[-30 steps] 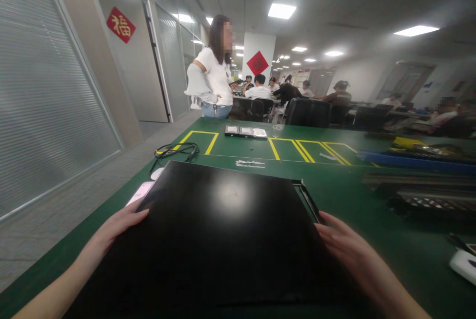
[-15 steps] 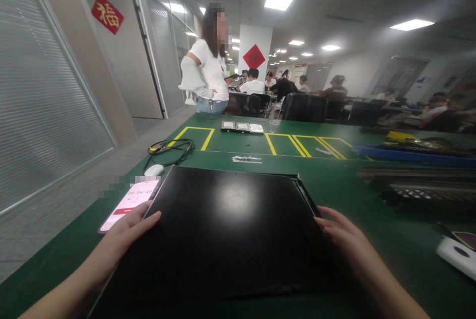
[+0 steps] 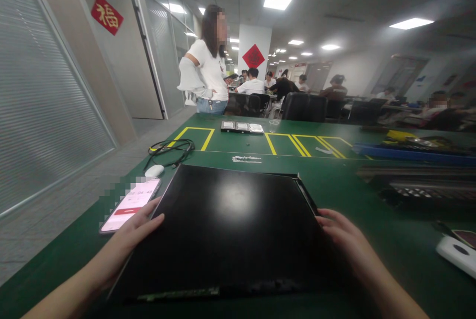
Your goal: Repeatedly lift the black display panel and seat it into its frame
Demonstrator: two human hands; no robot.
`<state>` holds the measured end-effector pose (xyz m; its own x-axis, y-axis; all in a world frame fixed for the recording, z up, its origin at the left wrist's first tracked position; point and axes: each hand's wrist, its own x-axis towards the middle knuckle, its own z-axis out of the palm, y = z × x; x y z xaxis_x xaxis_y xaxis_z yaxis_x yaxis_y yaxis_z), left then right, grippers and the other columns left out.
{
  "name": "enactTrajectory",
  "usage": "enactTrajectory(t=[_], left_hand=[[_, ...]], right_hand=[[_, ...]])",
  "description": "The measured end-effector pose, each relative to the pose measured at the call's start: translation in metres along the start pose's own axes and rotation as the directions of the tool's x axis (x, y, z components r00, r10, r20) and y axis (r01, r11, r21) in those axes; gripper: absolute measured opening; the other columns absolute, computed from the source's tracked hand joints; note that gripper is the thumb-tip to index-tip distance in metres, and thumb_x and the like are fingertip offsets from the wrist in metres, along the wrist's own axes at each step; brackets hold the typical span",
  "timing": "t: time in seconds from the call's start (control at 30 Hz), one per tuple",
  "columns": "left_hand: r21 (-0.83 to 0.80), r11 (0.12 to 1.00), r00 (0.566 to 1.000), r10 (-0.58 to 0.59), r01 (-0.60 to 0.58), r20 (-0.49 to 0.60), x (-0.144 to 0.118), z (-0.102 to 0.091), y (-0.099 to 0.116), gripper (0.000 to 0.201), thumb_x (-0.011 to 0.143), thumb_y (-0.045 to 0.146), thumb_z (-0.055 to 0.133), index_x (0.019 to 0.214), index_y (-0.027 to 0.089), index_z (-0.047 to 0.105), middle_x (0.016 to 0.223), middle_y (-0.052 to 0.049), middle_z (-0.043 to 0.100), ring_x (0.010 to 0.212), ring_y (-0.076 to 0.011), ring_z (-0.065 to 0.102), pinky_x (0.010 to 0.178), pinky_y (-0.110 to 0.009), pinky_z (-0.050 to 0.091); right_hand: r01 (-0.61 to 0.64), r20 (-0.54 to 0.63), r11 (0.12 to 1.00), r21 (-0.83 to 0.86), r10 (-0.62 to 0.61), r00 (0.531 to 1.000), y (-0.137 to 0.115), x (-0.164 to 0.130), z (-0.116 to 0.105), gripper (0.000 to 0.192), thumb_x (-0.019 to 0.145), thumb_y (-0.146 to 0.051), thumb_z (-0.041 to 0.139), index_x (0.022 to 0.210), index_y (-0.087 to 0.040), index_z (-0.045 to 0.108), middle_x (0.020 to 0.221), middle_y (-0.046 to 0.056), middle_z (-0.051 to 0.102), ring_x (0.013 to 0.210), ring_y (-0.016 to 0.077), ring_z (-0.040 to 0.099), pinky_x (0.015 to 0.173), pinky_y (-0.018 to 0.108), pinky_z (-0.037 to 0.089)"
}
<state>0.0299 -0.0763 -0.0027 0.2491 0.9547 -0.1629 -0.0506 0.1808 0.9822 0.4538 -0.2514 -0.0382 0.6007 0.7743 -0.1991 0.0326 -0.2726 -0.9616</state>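
Panel look: we see a flat black display panel [image 3: 230, 224] with a glossy face that throws back a soft patch of ceiling light; a thin strip with greenish parts runs along its near edge.
Panel place: it lies flat on the green table [image 3: 334, 180], straight ahead of us, in the near middle of the table.
Panel direction: its far edge faces the yellow floor-style markings [image 3: 290, 144] on the table, its near edge faces us; we cannot tell the long axis for sure, since the wide lens stretches it, though it looks about as deep as it is wide.
Left hand: our left hand [image 3: 136, 232] rests on the panel's left edge, fingers laid flat over the face, not clenched.
Right hand: our right hand [image 3: 344, 239] clasps the panel's right edge, fingers curled lightly along it.
Beside the panel: a phone [image 3: 130, 205] with a lit pinkish screen lies just left of the panel, near our left hand; a small white mouse [image 3: 154, 170] and a coiled black cable [image 3: 173, 149] lie beyond the phone.
Beyond the panel: three small trays [image 3: 242, 127] sit in a row past the yellow markings.
Right of the panel: a white device [image 3: 458, 255] is cut off by the frame edge.
Hard to read: the phone's screen is partly pixelated, and the panel's near corners fall into shadow under our forearms.
Others: a person in a white top [image 3: 206, 73] stands past the table's far left corner.
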Motion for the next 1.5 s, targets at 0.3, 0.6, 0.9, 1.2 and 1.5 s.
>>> enactTrajectory(t=[0.3,0.6,0.9,1.2,1.5], left_hand=[[-0.099,0.977,0.982,-0.185,0.188,0.045,-0.013,0.010,0.008,0.095,0.066,0.039,0.089,0.150,0.027,0.047,0.106,-0.008,0.082,0.093,-0.0341,0.077,0.079,-0.036,0.065],[-0.117,0.966,0.967,-0.211,0.228,0.144,-0.005,0.012,0.004,0.098,0.063,0.028,0.092,0.149,0.026,0.044,0.108,-0.009,0.082,0.093,-0.0356,0.077,0.076,-0.040,0.066],[-0.049,0.973,0.973,-0.220,0.224,0.063,0.000,0.015,0.008,0.099,0.071,0.031,0.088,0.153,0.023,0.033,0.097,-0.012,0.083,0.085,-0.0359,0.079,0.064,-0.040,0.065],[-0.049,0.969,0.969,-0.243,0.242,-0.035,-0.001,0.010,0.007,0.082,0.074,0.034,0.082,0.148,0.029,0.047,0.105,-0.007,0.082,0.084,-0.0324,0.079,0.065,-0.035,0.064],[-0.013,0.975,0.974,-0.220,0.220,-0.056,-0.007,0.011,0.006,0.073,0.073,0.039,0.082,0.141,0.028,0.057,0.101,-0.005,0.083,0.082,-0.0301,0.079,0.065,-0.031,0.063]], right_hand=[[0.044,-0.073,0.992,-0.116,-0.053,0.996,-0.001,0.002,-0.002,0.044,0.067,-0.038,0.062,0.109,-0.023,0.069,0.120,0.010,0.074,0.108,0.0317,0.065,0.076,0.037,0.043],[0.099,-0.099,0.968,-0.232,-0.125,0.987,-0.001,0.001,0.002,0.037,0.065,-0.044,0.064,0.094,-0.024,0.074,0.110,0.010,0.076,0.104,0.0330,0.067,0.081,0.041,0.049],[0.133,-0.056,0.912,-0.388,-0.167,0.984,0.006,0.004,0.002,0.039,0.067,-0.049,0.061,0.095,-0.024,0.073,0.105,0.008,0.075,0.100,0.0309,0.067,0.087,0.041,0.048],[0.144,-0.011,0.895,-0.423,-0.164,0.986,0.016,0.008,0.001,0.040,0.071,-0.051,0.059,0.100,-0.025,0.071,0.104,0.006,0.073,0.097,0.0283,0.066,0.088,0.040,0.046],[0.151,0.003,0.857,-0.493,-0.172,0.985,0.013,0.004,0.002,0.044,0.071,-0.054,0.056,0.101,-0.025,0.072,0.096,0.006,0.072,0.091,0.0280,0.065,0.084,0.040,0.047]])
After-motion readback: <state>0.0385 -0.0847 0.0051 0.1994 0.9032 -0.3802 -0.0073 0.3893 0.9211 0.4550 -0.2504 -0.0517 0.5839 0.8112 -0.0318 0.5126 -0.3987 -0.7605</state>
